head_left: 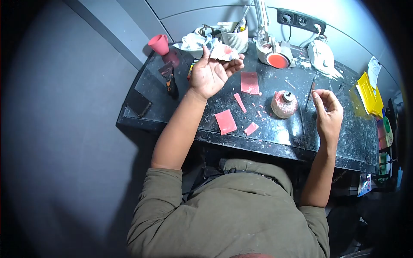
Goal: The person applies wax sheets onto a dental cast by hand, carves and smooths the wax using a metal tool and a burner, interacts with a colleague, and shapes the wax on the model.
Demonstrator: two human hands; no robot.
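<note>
My left hand (211,76) is raised over the back of the desk, palm up. Its thumb and curled fingers hold a white plaster-like piece (221,52) with a pink patch. On the right, my right hand (329,112) pinches a thin, dark, knife-like tool (310,93) between thumb and fingers, pointing down; its exact kind is unclear. Between the hands stands a round, pink-smeared burner bottle (284,105) with a metal neck. Pink wax sheets (249,83) and a squarer pink piece (226,122) lie nearby, with a pink strip (240,102) and small crumbs.
At the back are a pink cup (159,44), a white textured pot (235,41) of tools, a round red-filled dish (277,61) and a white device (321,58). An orange-black cutter (171,84) lies left. A yellow holder (369,94) is at the right edge.
</note>
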